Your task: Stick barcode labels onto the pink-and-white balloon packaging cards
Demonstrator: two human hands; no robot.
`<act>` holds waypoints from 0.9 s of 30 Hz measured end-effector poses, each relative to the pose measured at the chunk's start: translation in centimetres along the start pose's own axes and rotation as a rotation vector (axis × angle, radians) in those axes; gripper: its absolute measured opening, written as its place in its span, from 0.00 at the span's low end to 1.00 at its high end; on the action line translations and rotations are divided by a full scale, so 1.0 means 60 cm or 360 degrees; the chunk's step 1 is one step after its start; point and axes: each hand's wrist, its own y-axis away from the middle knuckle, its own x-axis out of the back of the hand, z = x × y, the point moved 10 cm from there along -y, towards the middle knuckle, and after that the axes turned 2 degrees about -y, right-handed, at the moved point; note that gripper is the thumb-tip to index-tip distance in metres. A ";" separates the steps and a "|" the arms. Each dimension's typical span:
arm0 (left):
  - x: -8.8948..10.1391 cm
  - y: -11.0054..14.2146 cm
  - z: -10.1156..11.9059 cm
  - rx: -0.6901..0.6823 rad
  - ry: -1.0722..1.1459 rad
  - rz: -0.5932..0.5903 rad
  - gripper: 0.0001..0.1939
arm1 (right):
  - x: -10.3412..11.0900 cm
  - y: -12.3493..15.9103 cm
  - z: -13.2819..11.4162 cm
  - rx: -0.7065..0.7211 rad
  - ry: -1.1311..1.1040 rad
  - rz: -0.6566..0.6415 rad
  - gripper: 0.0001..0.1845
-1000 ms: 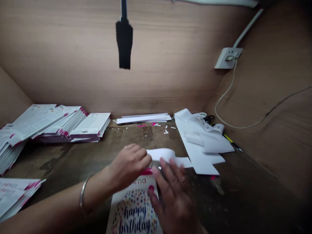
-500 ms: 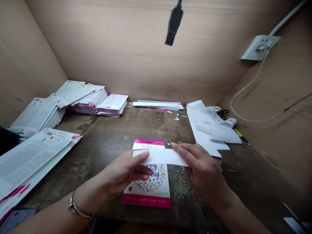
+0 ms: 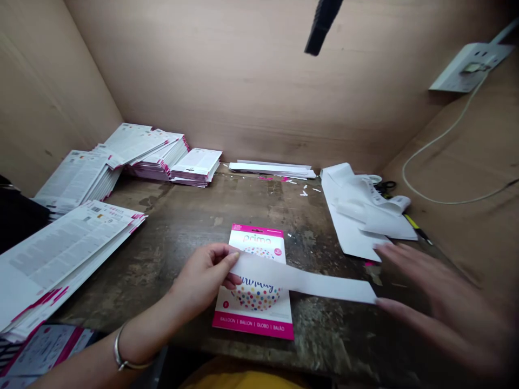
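Note:
A long white paper strip (image 3: 308, 281) stretches to the right from my left hand (image 3: 211, 273), whose thumb and fingers pinch its left end. Under the strip lies a balloon packet (image 3: 259, 321), white with pink bands, its printed round dotted balloon partly covered. Smeared by motion, my right hand (image 3: 438, 302) is spread with thumb and fingers apart. Its thumb tip is at the strip's right end; whether it touches cannot be made out.
Stacks of white and pink packets (image 3: 68, 254) fill the left side. White paper sheets (image 3: 352, 216), scissors (image 3: 385, 186) and a yellow-and-black pen-like tool (image 3: 417, 229) lie at the right. Paper strips (image 3: 271, 170) rest by the back wall. A cable runs from a wall socket (image 3: 472, 67).
My right hand has let go of the strip's middle and moved right, fingers now spread. The strip shows at greater length. My left hand keeps its pinch, and the view has shifted slightly.

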 end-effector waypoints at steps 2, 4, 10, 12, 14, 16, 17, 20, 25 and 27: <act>-0.028 0.004 0.010 -0.0067 -0.0081 -0.0074 0.10 | -0.037 -0.019 -0.115 0.0145 -0.0233 -0.0100 0.23; -0.050 0.010 0.017 -0.0138 -0.0159 -0.0167 0.11 | -0.087 -0.045 -0.198 0.0121 -0.0521 -0.0156 0.15; 0.002 0.050 0.059 -0.0997 -0.1274 0.0198 0.17 | -0.201 -0.083 -0.181 -0.0379 -0.1086 -0.0298 0.13; -0.015 0.075 0.044 -0.1332 -0.1780 0.0112 0.16 | -0.202 -0.089 -0.161 -0.0398 -0.0944 -0.0283 0.12; -0.040 0.092 0.010 -0.1508 -0.2068 -0.0126 0.16 | -0.212 -0.093 -0.166 -0.0333 -0.0778 -0.0383 0.12; -0.055 0.097 -0.016 -0.1514 -0.2195 -0.0265 0.18 | -0.227 -0.095 -0.187 -0.0236 -0.0654 -0.0501 0.11; -0.060 0.096 -0.024 -0.1489 -0.2231 -0.0289 0.18 | -0.233 -0.096 -0.199 -0.0198 -0.0601 -0.0542 0.11; -0.073 0.096 -0.030 -0.1502 -0.2329 -0.0294 0.19 | -0.249 -0.099 -0.219 -0.0171 -0.0462 -0.0632 0.11; -0.092 0.105 -0.021 -0.1645 -0.2420 -0.0313 0.19 | -0.252 -0.105 -0.226 -0.0182 -0.0363 -0.0659 0.11; -0.091 0.100 -0.023 -0.1536 -0.2405 -0.0354 0.19 | -0.255 -0.104 -0.230 -0.0153 -0.0331 -0.0683 0.11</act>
